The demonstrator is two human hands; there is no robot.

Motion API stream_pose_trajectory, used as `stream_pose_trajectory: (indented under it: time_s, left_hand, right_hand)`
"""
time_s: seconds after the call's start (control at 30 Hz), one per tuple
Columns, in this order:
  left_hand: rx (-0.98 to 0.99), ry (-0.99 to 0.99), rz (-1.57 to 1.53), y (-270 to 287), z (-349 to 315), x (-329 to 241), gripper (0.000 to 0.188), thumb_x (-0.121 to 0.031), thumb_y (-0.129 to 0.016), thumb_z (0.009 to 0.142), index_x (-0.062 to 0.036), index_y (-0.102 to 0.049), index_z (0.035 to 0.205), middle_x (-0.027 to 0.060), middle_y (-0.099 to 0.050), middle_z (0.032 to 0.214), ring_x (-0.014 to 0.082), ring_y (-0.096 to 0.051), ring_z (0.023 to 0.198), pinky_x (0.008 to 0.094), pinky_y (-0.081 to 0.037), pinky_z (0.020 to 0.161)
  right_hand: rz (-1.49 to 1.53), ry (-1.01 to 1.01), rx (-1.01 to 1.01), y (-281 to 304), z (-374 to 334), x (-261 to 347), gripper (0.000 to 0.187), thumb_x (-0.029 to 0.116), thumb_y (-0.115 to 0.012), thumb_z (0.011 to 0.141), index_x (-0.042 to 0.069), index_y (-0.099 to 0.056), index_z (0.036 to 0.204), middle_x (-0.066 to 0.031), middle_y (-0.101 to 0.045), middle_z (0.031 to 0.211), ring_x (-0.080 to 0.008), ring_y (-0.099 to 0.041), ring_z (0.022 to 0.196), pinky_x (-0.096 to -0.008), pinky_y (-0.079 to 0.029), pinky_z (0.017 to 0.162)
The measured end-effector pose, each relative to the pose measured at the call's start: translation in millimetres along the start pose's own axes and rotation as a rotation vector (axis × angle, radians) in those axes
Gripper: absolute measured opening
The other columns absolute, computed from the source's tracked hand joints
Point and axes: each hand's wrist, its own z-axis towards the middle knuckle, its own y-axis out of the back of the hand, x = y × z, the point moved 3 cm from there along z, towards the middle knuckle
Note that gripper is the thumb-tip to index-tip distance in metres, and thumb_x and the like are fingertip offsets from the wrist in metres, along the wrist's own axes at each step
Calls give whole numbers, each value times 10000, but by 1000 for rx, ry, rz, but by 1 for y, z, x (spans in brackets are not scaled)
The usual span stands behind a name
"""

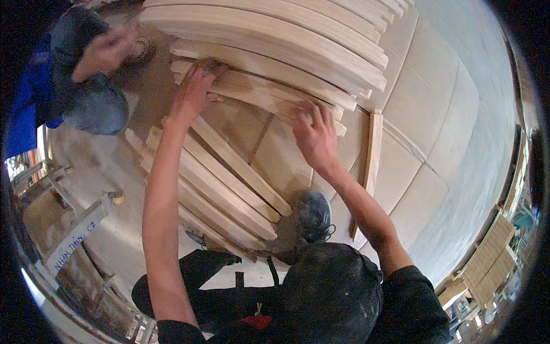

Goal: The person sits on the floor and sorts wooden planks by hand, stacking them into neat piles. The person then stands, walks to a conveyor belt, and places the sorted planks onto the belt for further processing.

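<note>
Wood strip [252, 92] at near edge of strip pile [258, 28], long axis upper-L to lower-R. L hand [197, 89]: fingers part-bent over its L end; R hand [315, 131]: fingers curled, touching nr R end. Can't tell if either's gripping.

Ahead and to my right, creased cardboard [429, 86] covers part of the grey floor [478, 160]. On my left I see a co-worker [91, 104] in blue and dark clothes. Nearer me on that side is a pale bar [74, 242] with handwriting, a yellowish roll [118, 199] at its end. Low on my far right, I make out a brown panel [488, 259].
</note>
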Motion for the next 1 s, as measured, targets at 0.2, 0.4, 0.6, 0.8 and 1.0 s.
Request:
stream_pose_trajectory:
  time_s: [0.2,0.4,0.6,0.8,1.0]
  left_hand:
    - [-217,167,-60,-16,-12,3,774,-263,-790,584,-127,-474,1277,153,-428,1309,365,-383,1221,437,-335,1026]
    - [-338,252,-75,-35,-17,40,837,-384,-792,618,-46,-432,1294,172,-440,1326,350,-378,1249,422,-320,1036]
    - [-248,467,-450,-38,-16,89,1003,-393,-857,531,20,-377,1309,198,-522,1238,319,-491,1165,396,-389,991]
    - [-243,310,-464,2,-8,51,1102,-324,-884,486,15,-293,1353,199,-513,1244,318,-487,1171,376,-383,1007]
    - [-463,253,-435,-43,-14,68,1128,-284,-877,506,5,-235,1388,209,-474,1283,337,-458,1194,381,-374,1016]
  right_hand:
    - [-53,-56,-103,0,-12,-13,343,208,-635,778,83,-570,1091,-152,-507,1170,-362,-455,1067,-495,-373,879]
    - [-192,-329,-338,29,-22,-10,481,227,-770,698,75,-563,1104,-138,-548,1065,-300,-510,968,-405,-420,819]
    - [48,-537,-260,18,-39,-33,407,288,-777,713,-4,-582,920,-129,-560,800,-270,-543,715,-365,-452,652]
    - [46,-609,-200,21,-52,-47,516,323,-792,676,15,-552,1013,-197,-551,942,-369,-538,878,-438,-448,769]
    - [152,-535,-9,29,-69,-26,806,264,-796,670,45,-356,1310,-203,-542,1049,-356,-554,934,-421,-473,779]
